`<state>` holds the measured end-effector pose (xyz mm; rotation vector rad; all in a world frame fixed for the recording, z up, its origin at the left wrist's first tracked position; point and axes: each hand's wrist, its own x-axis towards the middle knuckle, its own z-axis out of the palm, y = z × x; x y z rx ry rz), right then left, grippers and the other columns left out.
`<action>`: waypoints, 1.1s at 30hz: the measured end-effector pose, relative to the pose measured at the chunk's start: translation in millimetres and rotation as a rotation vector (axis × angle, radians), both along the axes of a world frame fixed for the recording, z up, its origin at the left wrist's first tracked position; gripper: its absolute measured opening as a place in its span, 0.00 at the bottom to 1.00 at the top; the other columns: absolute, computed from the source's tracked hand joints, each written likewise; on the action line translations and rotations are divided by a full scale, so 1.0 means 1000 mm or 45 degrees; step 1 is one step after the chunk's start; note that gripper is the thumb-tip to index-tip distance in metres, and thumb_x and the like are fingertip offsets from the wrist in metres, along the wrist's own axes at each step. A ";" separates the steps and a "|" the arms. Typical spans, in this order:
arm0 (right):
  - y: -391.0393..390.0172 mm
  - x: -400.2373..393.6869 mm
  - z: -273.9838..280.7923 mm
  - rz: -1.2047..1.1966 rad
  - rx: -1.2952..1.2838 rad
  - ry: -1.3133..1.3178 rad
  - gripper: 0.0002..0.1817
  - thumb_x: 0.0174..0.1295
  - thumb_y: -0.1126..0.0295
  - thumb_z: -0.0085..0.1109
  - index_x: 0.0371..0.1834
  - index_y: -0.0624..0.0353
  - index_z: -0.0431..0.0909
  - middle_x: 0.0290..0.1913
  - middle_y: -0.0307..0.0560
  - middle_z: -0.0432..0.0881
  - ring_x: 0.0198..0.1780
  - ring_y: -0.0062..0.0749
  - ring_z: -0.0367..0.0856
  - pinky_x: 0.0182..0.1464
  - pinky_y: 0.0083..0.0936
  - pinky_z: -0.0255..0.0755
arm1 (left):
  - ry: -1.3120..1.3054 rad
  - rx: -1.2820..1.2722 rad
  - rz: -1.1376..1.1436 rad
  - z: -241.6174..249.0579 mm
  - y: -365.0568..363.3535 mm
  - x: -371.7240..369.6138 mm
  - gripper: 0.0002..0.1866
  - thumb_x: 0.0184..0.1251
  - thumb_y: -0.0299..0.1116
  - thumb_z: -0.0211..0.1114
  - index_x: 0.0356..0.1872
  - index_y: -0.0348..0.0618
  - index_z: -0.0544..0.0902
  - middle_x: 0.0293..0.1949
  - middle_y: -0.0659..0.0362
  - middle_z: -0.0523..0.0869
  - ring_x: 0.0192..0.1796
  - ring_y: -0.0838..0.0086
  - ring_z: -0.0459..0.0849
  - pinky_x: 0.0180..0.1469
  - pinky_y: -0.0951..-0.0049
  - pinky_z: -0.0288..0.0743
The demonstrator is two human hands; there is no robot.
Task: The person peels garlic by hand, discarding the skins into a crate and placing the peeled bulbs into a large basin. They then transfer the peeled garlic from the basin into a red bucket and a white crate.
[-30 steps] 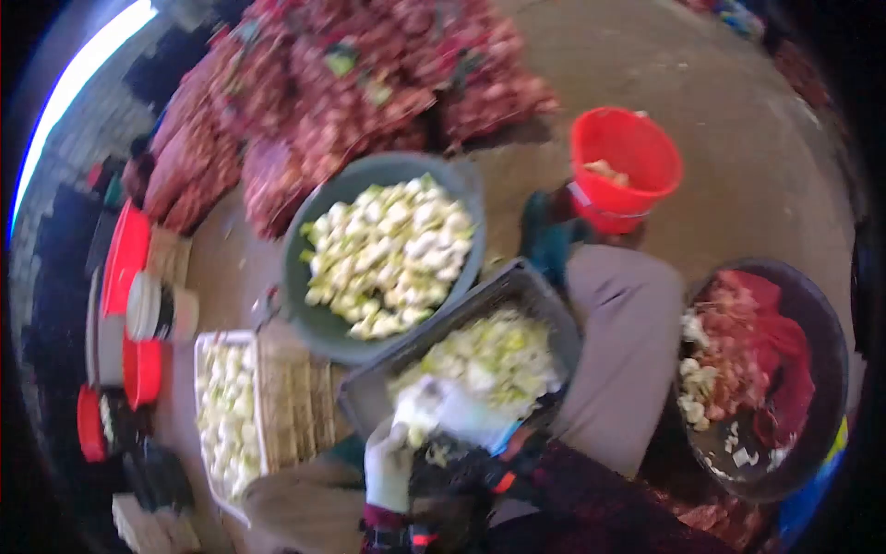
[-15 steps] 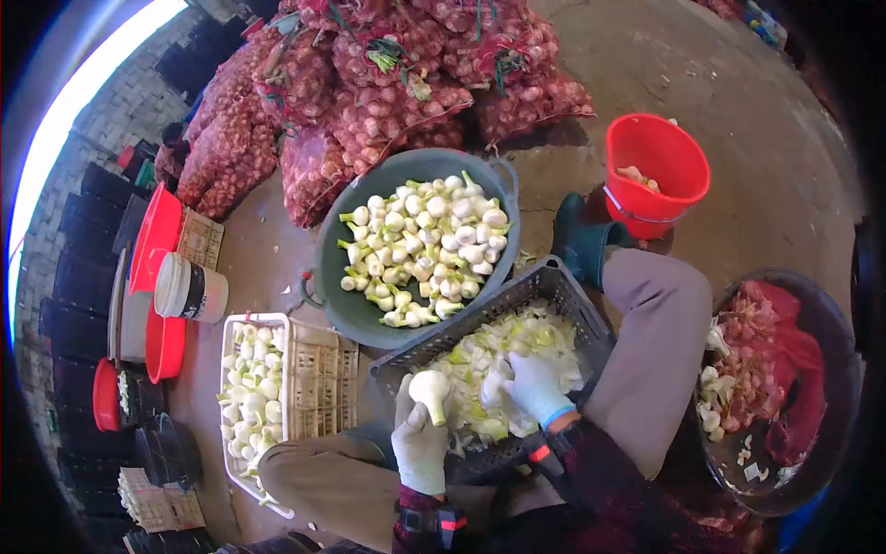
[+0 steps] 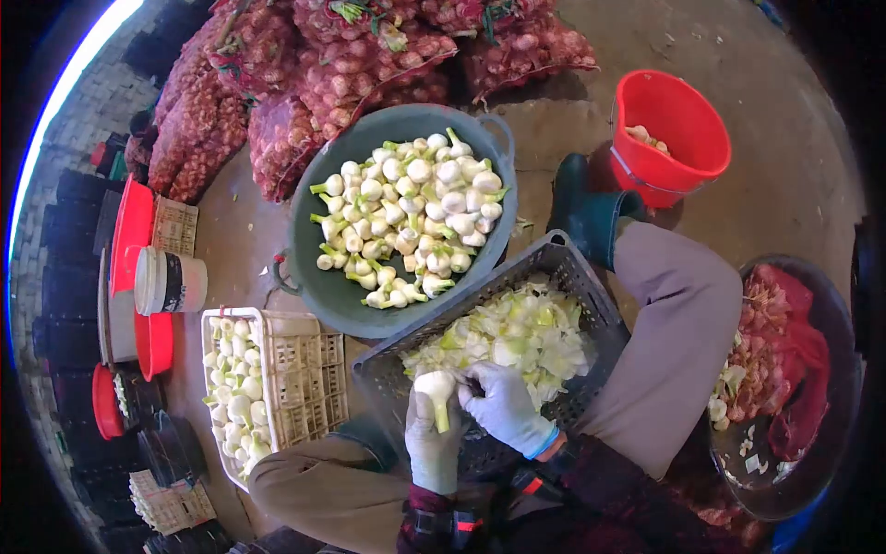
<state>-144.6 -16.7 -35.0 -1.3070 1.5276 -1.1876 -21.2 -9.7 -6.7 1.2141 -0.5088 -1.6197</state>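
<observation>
My left hand [image 3: 432, 454], in a pale glove, is closed around a white garlic bulb [image 3: 435, 384], its green-tipped stem pointing down toward me. Close on its right is my right hand [image 3: 508, 412], also gloved, with the fingers curled and the fingertips near the bulb's side; what they pinch, if anything, is hidden. Both hands are over the near part of a black crate [image 3: 616, 305] that holds a heap of loose garlic skins [image 3: 526, 346]. Beyond the crate, a grey-green tub [image 3: 309, 231] contains many garlic bulbs with trimmed stems.
At left stands a white crate [image 3: 305, 379] of cleaned bulbs. A red bucket [image 3: 674, 129] with some pieces inside is at upper right. A dark basin [image 3: 835, 369] at right holds red netting and unpeeled garlic. Mesh sacks [image 3: 341, 74] of garlic are piled at the back.
My right hand has come left from over the skins to the bulb's side. The left hand still holds the bulb. The whole view has shifted slightly.
</observation>
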 end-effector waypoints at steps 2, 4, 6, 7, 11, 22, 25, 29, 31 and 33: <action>-0.006 0.005 -0.004 -0.083 0.068 -0.029 0.07 0.55 0.74 0.64 0.33 0.66 0.79 0.26 0.51 0.80 0.28 0.35 0.80 0.33 0.30 0.73 | 0.001 0.009 -0.048 0.000 -0.003 -0.002 0.27 0.71 0.51 0.59 0.59 0.38 0.74 0.51 0.55 0.81 0.52 0.71 0.80 0.52 0.75 0.73; -0.007 0.004 -0.009 -0.159 0.140 -0.059 0.06 0.55 0.74 0.63 0.31 0.66 0.78 0.25 0.50 0.81 0.27 0.35 0.80 0.32 0.29 0.73 | 0.025 0.177 -0.092 -0.002 -0.004 0.001 0.29 0.71 0.51 0.60 0.60 0.37 0.73 0.53 0.55 0.80 0.54 0.70 0.79 0.55 0.73 0.72; -0.015 -0.006 -0.006 -0.041 0.155 -0.297 0.06 0.56 0.73 0.62 0.33 0.65 0.79 0.26 0.50 0.81 0.28 0.34 0.80 0.33 0.29 0.73 | 0.007 0.093 -0.128 0.000 -0.005 0.001 0.29 0.71 0.52 0.59 0.61 0.37 0.72 0.54 0.55 0.79 0.55 0.69 0.78 0.56 0.71 0.72; -0.011 -0.010 0.000 0.049 0.243 -0.325 0.07 0.57 0.72 0.62 0.35 0.65 0.81 0.27 0.49 0.83 0.28 0.34 0.81 0.33 0.28 0.74 | -0.009 -0.003 -0.165 -0.001 -0.008 0.002 0.30 0.71 0.53 0.58 0.61 0.36 0.72 0.55 0.55 0.79 0.57 0.69 0.77 0.58 0.70 0.71; -0.011 -0.009 -0.003 0.135 0.216 -0.033 0.08 0.57 0.69 0.62 0.35 0.63 0.79 0.30 0.57 0.82 0.32 0.49 0.83 0.35 0.37 0.75 | -0.182 -0.044 -0.142 -0.012 -0.009 0.003 0.36 0.68 0.55 0.61 0.66 0.38 0.67 0.56 0.54 0.78 0.58 0.69 0.76 0.59 0.67 0.71; -0.019 0.005 -0.021 -0.029 -0.025 0.057 0.11 0.60 0.71 0.61 0.24 0.62 0.70 0.19 0.52 0.73 0.20 0.36 0.74 0.24 0.34 0.66 | -0.184 0.255 -0.118 -0.005 -0.003 0.012 0.24 0.71 0.41 0.61 0.60 0.33 0.72 0.46 0.57 0.81 0.38 0.79 0.74 0.39 0.78 0.69; -0.027 -0.022 -0.035 -0.351 0.570 -0.843 0.12 0.58 0.66 0.62 0.27 0.63 0.74 0.22 0.55 0.78 0.26 0.42 0.80 0.28 0.39 0.70 | 0.037 0.198 -0.097 0.005 0.000 0.020 0.24 0.70 0.39 0.62 0.60 0.33 0.72 0.44 0.57 0.82 0.32 0.82 0.73 0.32 0.81 0.68; -0.020 -0.051 -0.016 -0.305 0.533 -0.333 0.16 0.61 0.61 0.61 0.29 0.66 0.75 0.22 0.56 0.77 0.28 0.40 0.81 0.32 0.38 0.72 | 0.317 0.076 -0.057 0.003 0.000 0.025 0.26 0.69 0.39 0.63 0.61 0.33 0.70 0.44 0.56 0.82 0.31 0.80 0.74 0.32 0.82 0.69; -0.006 -0.040 -0.052 -0.160 0.464 0.234 0.19 0.61 0.57 0.61 0.31 0.67 0.76 0.26 0.59 0.80 0.33 0.49 0.81 0.38 0.44 0.73 | 0.332 0.009 -0.062 0.019 0.003 0.036 0.27 0.68 0.41 0.64 0.60 0.33 0.71 0.44 0.56 0.82 0.33 0.79 0.75 0.31 0.81 0.68; 0.001 -0.039 -0.055 -0.189 0.454 0.041 0.19 0.61 0.58 0.60 0.39 0.67 0.78 0.38 0.60 0.82 0.42 0.48 0.80 0.45 0.42 0.72 | 0.019 -0.154 0.047 0.079 0.005 0.051 0.26 0.68 0.41 0.64 0.59 0.32 0.73 0.44 0.56 0.82 0.34 0.78 0.77 0.31 0.81 0.69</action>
